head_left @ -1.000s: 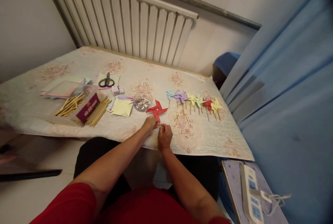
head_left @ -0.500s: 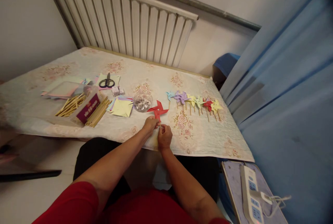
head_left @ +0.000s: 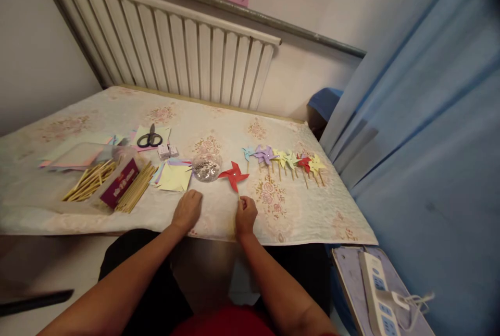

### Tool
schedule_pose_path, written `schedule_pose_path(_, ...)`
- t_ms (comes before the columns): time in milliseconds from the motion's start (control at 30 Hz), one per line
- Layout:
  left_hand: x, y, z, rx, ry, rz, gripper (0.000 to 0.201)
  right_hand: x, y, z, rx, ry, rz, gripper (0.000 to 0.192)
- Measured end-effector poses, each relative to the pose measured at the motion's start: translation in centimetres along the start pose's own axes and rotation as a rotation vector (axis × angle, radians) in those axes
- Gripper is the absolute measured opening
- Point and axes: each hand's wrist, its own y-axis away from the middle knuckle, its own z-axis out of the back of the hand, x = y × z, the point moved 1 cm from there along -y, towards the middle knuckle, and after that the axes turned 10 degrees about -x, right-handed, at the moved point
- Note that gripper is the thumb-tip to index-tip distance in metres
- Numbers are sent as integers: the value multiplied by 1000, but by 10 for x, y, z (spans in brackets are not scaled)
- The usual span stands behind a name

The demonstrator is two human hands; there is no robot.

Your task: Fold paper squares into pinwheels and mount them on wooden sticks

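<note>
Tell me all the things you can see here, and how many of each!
red pinwheel: one, red, on a stick, held up near the table's front edge
finished pinwheels: a row of about seven, blue, purple, yellow, green and red, lying right of the red one
clear bowl: one, see-through, with shiny bits inside, just left of the red pinwheel
paper squares: a small pile, yellow on top, left of the bowl
wooden sticks: many, tan, in and beside a clear box with a maroon label
scissors: one pair, black, farther back on the left
table: one, pale floral cover
radiator: one, white, behind the table
curtain: blue, on the right
power strip: one, white, bottom right
left hand: resting on the table, holding nothing
right hand: pinching the pinwheel's stick
</note>
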Motion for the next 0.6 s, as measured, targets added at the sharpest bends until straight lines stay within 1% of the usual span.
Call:
schedule_pose_path(33,6,5,1,-3,-46,-70,19,-2,-4,-3,-19,-1,-18,17)
schedule_pose_path(133,13,12,1,-33,-148,-114,22,-6,-21,-14,-67,11,-48,17)
schedule_pose_path(267,10,12,1,-42,-186,-139,21,-7,-46,-38,-101,45,-58,16)
schedule_pose_path(500,13,12,-1,-46,-152,-117,18,-2,-78,-95,-179,82,-47,15)
schedule_pose_path(600,13,12,0,-44,-142,-116,16,0,-90,-114,-196,91,-52,15)
